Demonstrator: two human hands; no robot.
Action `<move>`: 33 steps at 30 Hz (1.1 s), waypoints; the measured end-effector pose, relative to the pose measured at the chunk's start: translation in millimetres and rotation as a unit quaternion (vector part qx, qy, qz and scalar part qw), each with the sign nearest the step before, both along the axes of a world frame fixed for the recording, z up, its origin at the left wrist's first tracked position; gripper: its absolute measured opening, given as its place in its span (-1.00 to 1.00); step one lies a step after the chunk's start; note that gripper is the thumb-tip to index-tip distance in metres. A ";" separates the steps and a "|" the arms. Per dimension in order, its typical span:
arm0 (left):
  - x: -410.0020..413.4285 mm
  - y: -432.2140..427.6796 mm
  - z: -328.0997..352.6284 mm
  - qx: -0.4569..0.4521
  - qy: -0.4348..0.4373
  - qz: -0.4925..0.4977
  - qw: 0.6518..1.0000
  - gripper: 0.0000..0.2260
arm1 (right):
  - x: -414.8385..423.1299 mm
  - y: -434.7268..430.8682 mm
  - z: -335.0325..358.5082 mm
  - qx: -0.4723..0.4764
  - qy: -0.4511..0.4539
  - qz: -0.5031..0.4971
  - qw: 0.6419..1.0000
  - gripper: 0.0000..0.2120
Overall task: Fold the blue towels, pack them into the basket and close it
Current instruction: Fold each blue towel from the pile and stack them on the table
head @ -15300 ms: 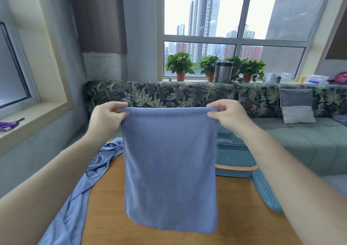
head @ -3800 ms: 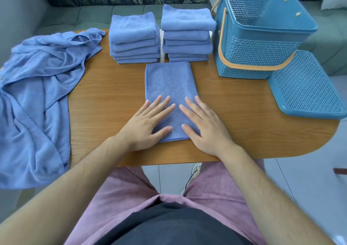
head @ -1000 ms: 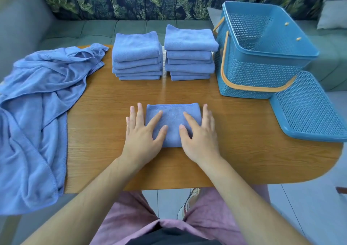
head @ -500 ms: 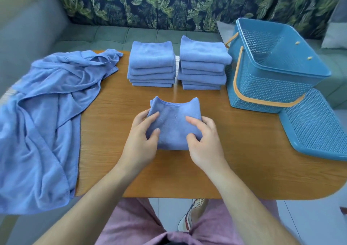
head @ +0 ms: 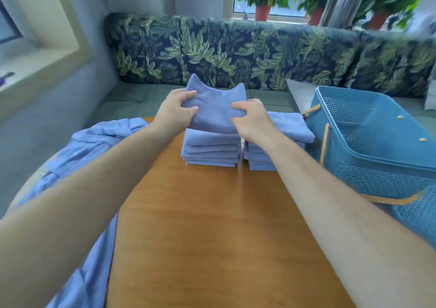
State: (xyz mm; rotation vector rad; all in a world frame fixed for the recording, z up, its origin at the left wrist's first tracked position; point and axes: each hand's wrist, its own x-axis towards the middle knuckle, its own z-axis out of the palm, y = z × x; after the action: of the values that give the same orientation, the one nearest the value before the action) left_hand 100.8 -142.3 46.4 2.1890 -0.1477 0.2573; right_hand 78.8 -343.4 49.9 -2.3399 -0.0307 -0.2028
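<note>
Head view: the left hand [head: 175, 111] and the right hand [head: 251, 119] each pinched a side of one folded blue towel [head: 213, 109], right over the left towel pile [head: 211, 150] on the tabletop [head: 212, 225]. The blue basket [head: 377, 161] stood open beside the right pile [head: 290, 126].

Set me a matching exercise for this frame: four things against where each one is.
1 folded towel
2 basket
3 unfolded towels
4 potted plants

a on the windowsill
b draped over the left edge of the table
c gripped by left hand and right hand above a stack
d open, at the table's right

Pairs: 1-c, 2-d, 3-b, 4-a
</note>
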 end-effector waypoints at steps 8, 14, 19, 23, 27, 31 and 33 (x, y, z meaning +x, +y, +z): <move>31.6 -2.1 -62.1 0.143 0.112 0.008 0.983 -0.78 | 41.1 2.8 -36.4 -0.289 0.099 0.075 0.949 -0.67; 60.6 -23.6 -41.6 0.274 -0.030 -0.017 0.961 -0.61 | 64.9 27.8 -27.6 -0.377 -0.044 0.047 0.924 -0.48; 69.1 -26.7 -89.5 0.298 0.035 -0.069 0.951 -0.55 | 71.3 44.5 -79.8 -0.338 0.095 0.046 0.935 -0.46; 78.4 -21.8 -111.6 0.291 0.018 -0.069 0.954 -0.36 | 70.7 44.2 -95.6 -0.341 0.090 0.031 0.935 -0.46; 84.4 -18.6 -119.4 0.327 0.019 -0.086 0.941 -0.30 | 68.6 44.7 -92.7 -0.352 0.099 0.037 0.930 -0.46; 61.4 -19.5 -86.7 0.306 0.034 -0.075 0.948 -0.53 | 60.9 46.3 -67.1 -0.345 0.100 0.068 0.931 -0.46; 47.6 -12.0 -71.7 0.294 0.005 -0.066 0.953 -0.60 | 49.8 53.6 -51.2 -0.346 0.054 0.081 0.933 -0.49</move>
State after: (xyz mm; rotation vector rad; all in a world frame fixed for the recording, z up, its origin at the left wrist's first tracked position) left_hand 148.4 -154.3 -25.3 2.7558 -0.4073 0.1361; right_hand 128.6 -289.8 -1.3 -3.0302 -0.2831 0.0327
